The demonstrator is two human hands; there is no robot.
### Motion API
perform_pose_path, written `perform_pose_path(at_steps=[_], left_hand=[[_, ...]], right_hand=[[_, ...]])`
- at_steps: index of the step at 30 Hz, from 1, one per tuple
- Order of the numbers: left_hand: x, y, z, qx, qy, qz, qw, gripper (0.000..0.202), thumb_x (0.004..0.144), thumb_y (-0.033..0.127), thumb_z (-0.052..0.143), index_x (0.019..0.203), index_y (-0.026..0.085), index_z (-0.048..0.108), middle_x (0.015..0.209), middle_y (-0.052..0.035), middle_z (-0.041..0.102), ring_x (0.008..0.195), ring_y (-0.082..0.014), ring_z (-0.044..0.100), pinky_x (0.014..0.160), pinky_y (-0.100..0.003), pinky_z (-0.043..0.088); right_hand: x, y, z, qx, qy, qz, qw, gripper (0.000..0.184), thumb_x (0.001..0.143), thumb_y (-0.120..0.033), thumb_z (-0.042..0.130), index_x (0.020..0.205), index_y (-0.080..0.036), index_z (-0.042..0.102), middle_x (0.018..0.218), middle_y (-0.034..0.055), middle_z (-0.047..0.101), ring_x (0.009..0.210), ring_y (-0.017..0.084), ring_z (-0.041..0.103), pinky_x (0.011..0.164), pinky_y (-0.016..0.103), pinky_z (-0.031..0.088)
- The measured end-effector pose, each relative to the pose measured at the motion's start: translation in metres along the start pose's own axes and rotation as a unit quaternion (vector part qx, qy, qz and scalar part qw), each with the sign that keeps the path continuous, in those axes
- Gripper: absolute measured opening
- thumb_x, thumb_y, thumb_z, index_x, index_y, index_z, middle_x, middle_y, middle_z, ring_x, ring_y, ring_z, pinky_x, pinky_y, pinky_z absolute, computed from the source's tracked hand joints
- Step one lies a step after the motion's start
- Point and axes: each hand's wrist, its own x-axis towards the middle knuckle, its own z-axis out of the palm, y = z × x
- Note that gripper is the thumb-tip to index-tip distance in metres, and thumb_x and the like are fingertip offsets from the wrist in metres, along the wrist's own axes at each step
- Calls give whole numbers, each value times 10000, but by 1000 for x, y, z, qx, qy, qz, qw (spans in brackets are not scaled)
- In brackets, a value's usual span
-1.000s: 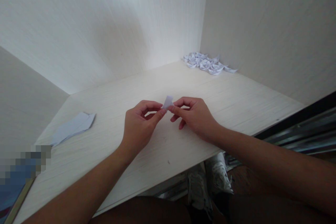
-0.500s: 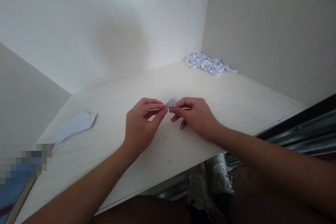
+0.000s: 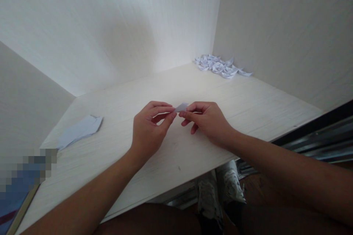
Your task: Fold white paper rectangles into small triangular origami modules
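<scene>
Between my two hands, above the pale wooden table point(image 3: 176, 147), is a small folded piece of white paper point(image 3: 181, 107). My left hand point(image 3: 151, 125) pinches its left end between thumb and fingers. At the right end, the thumb and index finger of my right hand point(image 3: 205, 119) close on the paper, while the lower fingers hang loosely curled. My fingertips hide parts of its edges, so its full folded shape cannot be made out.
A stack of flat white paper sheets point(image 3: 79, 130) lies at the table's left. In the far right corner, against the panels, sits a pile of folded white paper pieces point(image 3: 217, 67). Below the front edge are shoes point(image 3: 230, 181). A blurred patch point(image 3: 24, 172) covers the lower left.
The folded paper has tilted slightly, and shows a little lower and narrower between the fingers. Both hands keep their pinch. The whole view has shifted slightly.
</scene>
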Motion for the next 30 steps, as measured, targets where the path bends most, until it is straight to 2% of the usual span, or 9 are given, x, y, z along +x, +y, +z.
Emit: perform_pose_path(at_steps=[2, 5, 9, 14, 17, 20, 23, 27, 30], left_hand=[[0, -2, -1, -1, -5, 5, 1000, 21, 802, 230, 829, 808, 232, 809, 951, -54, 719, 875, -191, 690, 749, -296, 625], [0, -6, -2, -2, -24, 10, 1000, 101, 802, 277, 834, 772, 215, 761, 973, -62, 696, 899, -194, 682, 722, -286, 609], [2, -10, -4, 30, -39, 32, 998, 128, 821, 311, 820, 779, 218, 742, 1000, -67, 675, 907, -195, 666, 669, -275, 565], [5, -9, -8, 75, -35, 57, 995, 144, 814, 325, 827, 775, 213, 746, 850, -21, 629, 657, -119, 559, 564, -256, 461], [7, -10, -9, 100, -53, 64, 992, 111, 820, 302, 810, 787, 209, 760, 728, 12, 599, 573, -98, 483, 527, -250, 389], [8, -12, -10, 88, -93, 44, 991, 118, 843, 308, 768, 807, 196, 768, 692, 9, 611, 587, -110, 503, 537, -255, 382], [9, -14, -10, 57, -118, 4, 991, 143, 865, 318, 736, 810, 189, 766, 719, -6, 656, 623, -122, 537, 573, -265, 404], [13, -16, -13, -8, -149, -55, 987, 173, 892, 328, 720, 790, 191, 749, 664, 16, 629, 605, -112, 494, 586, -260, 390], [15, -19, -16, -73, -186, -91, 976, 184, 922, 355, 702, 848, 199, 766, 757, 8, 633, 658, -112, 496, 625, -256, 406]], right_hand=[[-1, 0, 0, -3, -5, -7, 1000, 216, 744, -357, 847, 721, -171, 739, 688, 29, 713, 614, 144, 698, 394, 191, 510], [-2, 0, 0, -21, -18, -20, 999, 276, 714, -419, 877, 728, -172, 755, 670, 28, 713, 590, 142, 680, 390, 200, 500], [-3, 1, -1, -52, -24, -27, 998, 319, 719, -471, 881, 745, -172, 774, 628, 18, 712, 483, 103, 606, 380, 207, 468], [-4, -1, -1, -76, -21, -31, 996, 271, 745, -423, 876, 727, -169, 785, 604, 6, 712, 427, 71, 556, 383, 194, 459], [-4, -1, -1, -85, -24, -31, 996, 217, 779, -367, 852, 730, -163, 795, 593, 2, 709, 430, 65, 561, 391, 180, 472], [-3, 1, -1, -80, -25, -34, 996, 206, 785, -360, 845, 766, -158, 808, 591, 5, 712, 440, 70, 573, 388, 175, 479], [-2, 4, -2, -60, -28, -42, 997, 218, 758, -363, 860, 810, -158, 812, 613, 16, 723, 513, 108, 646, 393, 178, 499], [-2, 3, -4, -24, -52, -45, 997, 179, 811, -338, 782, 836, -162, 799, 791, 50, 778, 606, 130, 707, 390, 183, 506], [-2, 1, -7, 1, -70, -39, 997, 178, 810, -330, 771, 864, -162, 795, 825, 48, 779, 624, 125, 705, 403, 186, 503]])
